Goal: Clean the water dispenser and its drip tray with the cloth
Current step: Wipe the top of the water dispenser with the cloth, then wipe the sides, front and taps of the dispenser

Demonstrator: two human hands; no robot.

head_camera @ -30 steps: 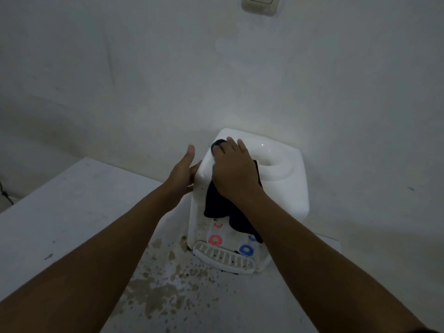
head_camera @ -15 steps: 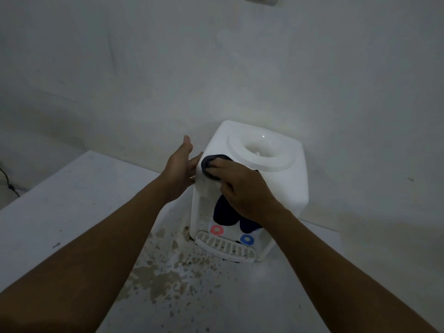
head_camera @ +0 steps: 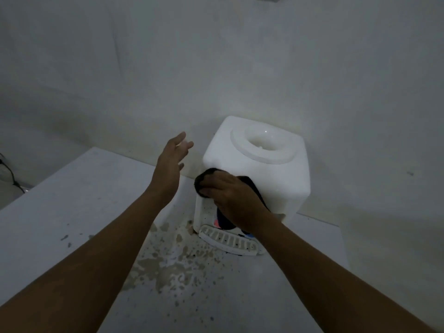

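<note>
Our right hand (head_camera: pixel 236 200) fingers press the dark cloth (head_camera: pixel 206 177) against the upright water dispenser (head_camera: pixel 259 164) front, above its drip tray (head_camera: pixel 228 241); our left hand (head_camera: pixel 171 159) hovers beside it, fingers spread, empty.

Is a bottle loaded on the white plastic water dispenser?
No. The white plastic water dispenser has its round top well open and bare, with nothing seated in it.

Left hand (head_camera: pixel 174 152) up at ten o'clock, fingers spread, touching nothing. Right hand (head_camera: pixel 234 197) pressing down, fingers curled.
</note>
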